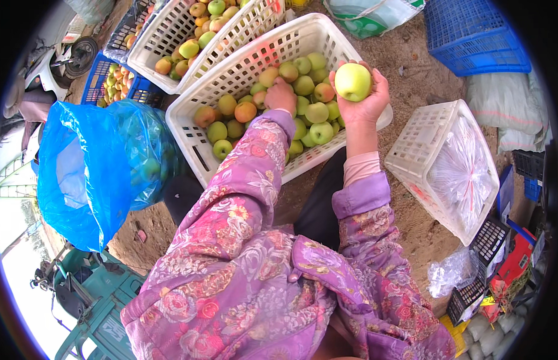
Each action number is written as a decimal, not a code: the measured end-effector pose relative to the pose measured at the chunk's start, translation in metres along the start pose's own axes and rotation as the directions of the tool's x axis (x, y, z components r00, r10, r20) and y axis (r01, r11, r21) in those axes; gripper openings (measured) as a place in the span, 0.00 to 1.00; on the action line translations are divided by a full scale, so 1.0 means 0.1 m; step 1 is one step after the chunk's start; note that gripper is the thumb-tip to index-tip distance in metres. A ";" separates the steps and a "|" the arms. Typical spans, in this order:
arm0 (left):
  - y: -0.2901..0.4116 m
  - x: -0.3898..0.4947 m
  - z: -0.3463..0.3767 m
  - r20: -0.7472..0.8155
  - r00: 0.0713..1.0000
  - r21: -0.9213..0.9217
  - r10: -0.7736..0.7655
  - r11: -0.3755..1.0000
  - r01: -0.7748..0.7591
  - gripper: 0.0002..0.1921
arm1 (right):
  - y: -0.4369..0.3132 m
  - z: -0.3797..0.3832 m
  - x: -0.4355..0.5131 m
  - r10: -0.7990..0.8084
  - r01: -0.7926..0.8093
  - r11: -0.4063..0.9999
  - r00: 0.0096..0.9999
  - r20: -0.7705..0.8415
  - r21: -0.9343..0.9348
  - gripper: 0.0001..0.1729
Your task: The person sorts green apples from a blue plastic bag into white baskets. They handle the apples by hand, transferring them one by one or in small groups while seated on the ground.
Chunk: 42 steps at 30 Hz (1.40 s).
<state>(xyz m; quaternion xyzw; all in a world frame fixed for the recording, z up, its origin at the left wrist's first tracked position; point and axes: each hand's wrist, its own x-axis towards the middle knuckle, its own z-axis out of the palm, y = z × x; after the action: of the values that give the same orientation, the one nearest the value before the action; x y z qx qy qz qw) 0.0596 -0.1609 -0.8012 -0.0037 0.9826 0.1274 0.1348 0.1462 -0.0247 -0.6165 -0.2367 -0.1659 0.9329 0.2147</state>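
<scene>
A yellow-green apple (353,82) rests in my right hand (364,99), palm up with the fingers around it, above the right end of a white plastic crate (189,108). Inside that crate lie several green and reddish apples (317,112). My left hand (281,95) reaches down among them, its fingers bent against the apples; whether it grips one cannot be told. On the left stands a blue plastic bag (103,180) with its mouth open and apples showing through its side.
Another white crate of apples (146,58) adjoins at the upper left, beside a blue crate (92,83). A white crate holding clear plastic (407,144) stands on the right. A blue crate (481,45) is at the upper right, a green vehicle (103,310) at the lower left.
</scene>
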 end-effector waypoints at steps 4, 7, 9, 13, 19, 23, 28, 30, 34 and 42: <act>-0.17 -0.06 -0.13 0.014 0.988 -0.100 0.156 0.983 -0.154 0.28 | 0.03 -0.02 0.05 -0.010 0.010 0.999 1.000 -0.014 -0.042 0.17; -0.33 -0.11 -0.28 -0.023 0.974 -0.184 0.224 0.957 -0.224 0.34 | 0.04 -0.07 0.09 0.003 -0.003 0.998 1.000 -0.006 -0.062 0.18; -0.50 -0.18 -0.44 -0.020 0.977 -0.494 0.210 0.848 -0.192 0.37 | 0.05 -0.10 0.10 0.049 -0.049 0.994 0.999 -0.001 -0.095 0.18; -0.77 -0.50 -0.83 0.153 0.958 -0.988 0.244 0.053 0.144 0.35 | 0.11 -0.11 0.11 0.218 -0.221 0.954 0.975 -0.037 -0.201 0.18; -0.69 -0.90 -1.52 0.072 0.773 -0.503 0.631 -0.646 0.574 0.35 | 0.23 0.02 -0.04 0.434 -0.390 0.868 0.897 0.087 -0.307 0.24; -0.54 -0.98 -1.77 0.013 0.757 -0.293 0.654 -0.721 0.628 0.35 | 0.27 0.09 -0.13 0.462 -0.328 0.833 0.855 0.235 -0.445 0.30; -0.60 -1.03 -2.08 0.228 0.826 -0.478 0.516 -0.679 0.557 0.26 | 0.30 0.06 -0.12 0.502 -0.317 0.832 0.781 0.373 -0.455 0.34; -0.63 -1.07 -2.18 0.269 0.805 -0.774 0.528 -0.378 0.507 0.26 | 0.33 0.03 -0.11 0.438 -0.223 0.844 0.811 0.388 -0.487 0.30; -0.62 -1.22 -2.24 0.375 0.781 -0.916 0.500 0.072 0.394 0.25 | 0.42 0.05 -0.19 0.284 0.154 0.823 0.723 0.630 -0.547 0.35; -0.77 -1.69 -2.43 0.310 0.860 -0.951 0.406 0.137 0.279 0.32 | 0.57 0.08 -0.54 0.443 0.261 0.680 0.598 0.667 -0.686 0.54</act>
<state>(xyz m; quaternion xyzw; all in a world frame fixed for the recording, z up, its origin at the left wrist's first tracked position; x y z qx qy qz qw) 0.1617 -0.3013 -0.5494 -0.0135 0.5764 0.7413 0.3437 0.1663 -0.1008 -0.6132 0.1305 -0.5845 0.7993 -0.0485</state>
